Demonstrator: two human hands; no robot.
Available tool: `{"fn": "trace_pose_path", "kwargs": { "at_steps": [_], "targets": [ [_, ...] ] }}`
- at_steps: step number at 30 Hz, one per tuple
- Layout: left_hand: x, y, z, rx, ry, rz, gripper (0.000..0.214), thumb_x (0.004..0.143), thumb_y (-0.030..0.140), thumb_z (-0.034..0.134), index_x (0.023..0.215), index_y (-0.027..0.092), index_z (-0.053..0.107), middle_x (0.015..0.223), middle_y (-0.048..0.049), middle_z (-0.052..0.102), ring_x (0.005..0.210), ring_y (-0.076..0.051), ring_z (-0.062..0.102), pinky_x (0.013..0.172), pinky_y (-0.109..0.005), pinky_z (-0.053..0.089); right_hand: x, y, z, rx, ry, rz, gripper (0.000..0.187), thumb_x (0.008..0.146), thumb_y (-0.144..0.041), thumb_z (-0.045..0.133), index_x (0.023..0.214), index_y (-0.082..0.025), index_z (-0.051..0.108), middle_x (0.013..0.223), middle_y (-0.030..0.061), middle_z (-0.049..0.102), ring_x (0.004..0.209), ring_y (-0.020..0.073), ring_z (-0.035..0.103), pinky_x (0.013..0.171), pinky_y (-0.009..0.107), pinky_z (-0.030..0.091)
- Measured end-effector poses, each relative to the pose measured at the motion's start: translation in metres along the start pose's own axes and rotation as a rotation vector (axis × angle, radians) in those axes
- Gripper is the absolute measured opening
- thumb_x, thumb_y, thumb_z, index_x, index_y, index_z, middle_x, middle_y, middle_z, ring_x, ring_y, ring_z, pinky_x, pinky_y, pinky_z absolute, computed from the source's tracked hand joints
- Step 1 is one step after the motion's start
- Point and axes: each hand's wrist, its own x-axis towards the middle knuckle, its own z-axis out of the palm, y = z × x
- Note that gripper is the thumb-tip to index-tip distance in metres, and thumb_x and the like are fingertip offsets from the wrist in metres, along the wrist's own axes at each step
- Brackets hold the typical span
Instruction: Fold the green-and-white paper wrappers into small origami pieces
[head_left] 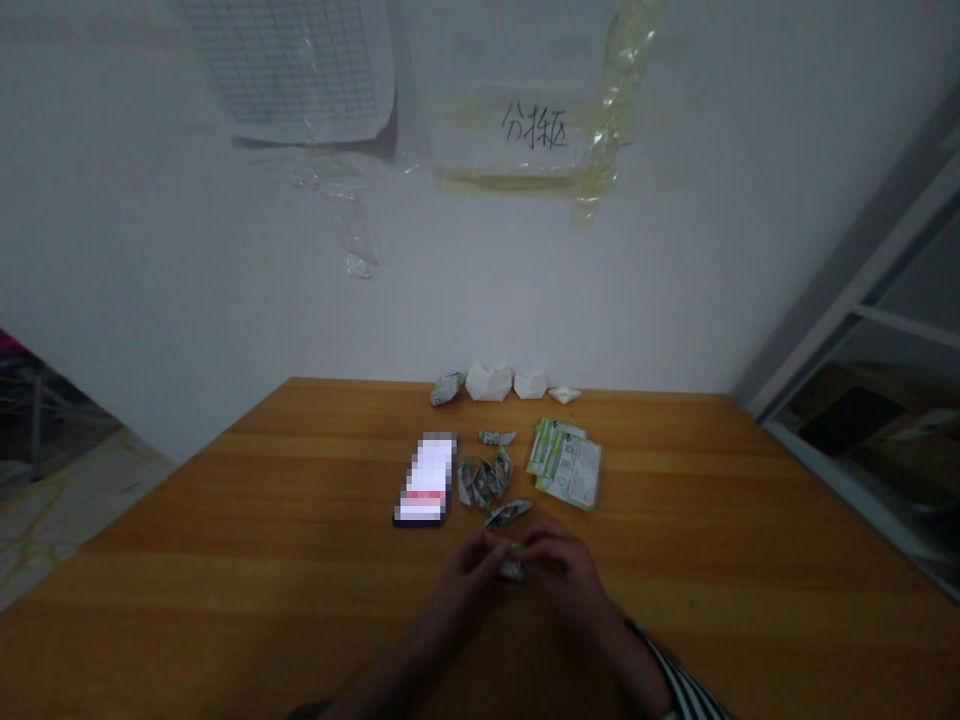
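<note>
Close together near the table's front, my left hand (472,570) and my right hand (564,566) both pinch a small piece of folded printed paper (512,570). Fingers cover most of that piece, so its shape is hard to make out. Just beyond my fingertips lies a narrow folded paper piece (508,513) with grey and green print. Several similar folded pieces (484,480) stand in a cluster behind it, and one more thin folded piece (497,438) rests farther back. A stack of flat green-and-white printed sheets (570,465) lies to the right of the cluster.
A phone (427,480) with a blurred screen lies left of the folded pieces. Along the wall sit a printed folded piece (445,388) and white folded paper shapes (489,382). The wooden table (300,480) meets a white wall; a shelf frame (847,500) stands at right.
</note>
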Motion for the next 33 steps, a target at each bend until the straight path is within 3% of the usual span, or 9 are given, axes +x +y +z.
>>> {"fn": "trace_pose_path", "kwargs": {
  "at_steps": [3, 8, 12, 15, 18, 21, 24, 27, 33],
  "targets": [
    [0.001, 0.004, -0.002, 0.128, 0.018, 0.115, 0.03, 0.065, 0.028, 0.078, 0.071, 0.017, 0.051, 0.062, 0.0025, 0.063, 0.057, -0.012, 0.058, 0.056, -0.021, 0.044, -0.002, -0.005, 0.002, 0.047, -0.067, 0.028, 0.012, 0.079, -0.025, 0.063, 0.078, -0.023, 0.075, 0.086, 0.0063, 0.067, 0.083, 0.0203, 0.063, 0.074, 0.031, 0.051],
    [-0.005, 0.01, -0.002, 0.347, 0.055, 0.194, 0.033, 0.07, 0.014, 0.069, 0.088, 0.023, 0.043, 0.065, 0.0043, 0.065, 0.06, -0.014, 0.061, 0.053, -0.02, 0.044, -0.009, -0.007, 0.012, 0.287, -0.025, 0.208, 0.028, 0.08, -0.034, 0.063, 0.106, -0.023, 0.067, 0.102, 0.0086, 0.071, 0.094, 0.0239, 0.066, 0.081, 0.035, 0.052],
    [-0.009, 0.007, -0.003, 0.579, 0.066, 0.236, 0.026, 0.074, 0.012, 0.061, 0.093, 0.023, 0.048, 0.065, 0.0036, 0.064, 0.063, -0.017, 0.063, 0.055, -0.022, 0.045, -0.011, -0.002, 0.017, 0.093, -0.021, 0.29, 0.014, 0.077, -0.029, 0.066, 0.081, -0.02, 0.075, 0.081, 0.0066, 0.076, 0.076, 0.0234, 0.07, 0.07, 0.031, 0.054],
    [-0.008, 0.008, -0.003, 0.732, -0.024, 0.264, 0.016, 0.079, 0.015, 0.057, 0.094, 0.021, 0.057, 0.072, 0.0004, 0.069, 0.068, -0.017, 0.064, 0.062, -0.024, 0.047, -0.011, 0.001, 0.015, -0.074, 0.034, 0.249, 0.019, 0.079, -0.025, 0.062, 0.068, -0.017, 0.074, 0.065, 0.0049, 0.074, 0.061, 0.0208, 0.068, 0.059, 0.027, 0.052],
    [-0.006, 0.011, -0.003, 0.749, -0.098, 0.236, 0.016, 0.086, 0.024, 0.05, 0.098, 0.019, 0.061, 0.077, -0.0023, 0.072, 0.072, -0.019, 0.067, 0.066, -0.027, 0.049, -0.01, 0.002, 0.01, -0.164, 0.035, 0.197, 0.019, 0.08, -0.023, 0.061, 0.068, -0.016, 0.074, 0.064, 0.0047, 0.073, 0.059, 0.0198, 0.067, 0.056, 0.025, 0.05],
    [-0.005, 0.015, -0.003, 0.777, -0.044, 0.223, 0.015, 0.084, 0.028, 0.054, 0.086, 0.018, 0.065, 0.076, -0.0038, 0.073, 0.071, -0.02, 0.067, 0.065, -0.027, 0.049, -0.008, 0.0, 0.007, -0.203, -0.048, 0.162, 0.018, 0.082, -0.024, 0.061, 0.074, -0.018, 0.076, 0.068, 0.0044, 0.074, 0.063, 0.02, 0.067, 0.06, 0.026, 0.051],
    [-0.006, 0.017, -0.003, 0.824, -0.009, 0.257, 0.013, 0.082, 0.023, 0.056, 0.078, 0.018, 0.067, 0.074, -0.0033, 0.073, 0.07, -0.02, 0.066, 0.065, -0.027, 0.048, -0.005, -0.004, 0.006, -0.246, -0.068, 0.074, 0.013, 0.08, -0.024, 0.064, 0.079, -0.021, 0.077, 0.08, 0.006, 0.075, 0.077, 0.0224, 0.068, 0.074, 0.031, 0.051],
    [-0.007, 0.015, -0.002, 0.815, 0.033, 0.257, 0.012, 0.081, 0.022, 0.056, 0.079, 0.018, 0.067, 0.073, -0.0031, 0.072, 0.069, -0.02, 0.066, 0.065, -0.027, 0.048, -0.004, -0.006, 0.007, -0.236, -0.038, 0.022, 0.013, 0.081, -0.023, 0.064, 0.081, -0.02, 0.077, 0.083, 0.0082, 0.074, 0.079, 0.0221, 0.066, 0.074, 0.031, 0.051],
    [-0.003, 0.006, -0.006, 0.694, 0.139, 0.288, 0.019, 0.081, 0.031, 0.059, 0.068, 0.017, 0.06, 0.06, 0.0003, 0.064, 0.058, -0.016, 0.059, 0.054, -0.022, 0.044, -0.011, -0.005, 0.016, -0.074, 0.093, 0.094, 0.016, 0.081, -0.027, 0.064, 0.074, -0.018, 0.075, 0.078, 0.0076, 0.07, 0.071, 0.0199, 0.064, 0.064, 0.027, 0.051]
  ]
}}
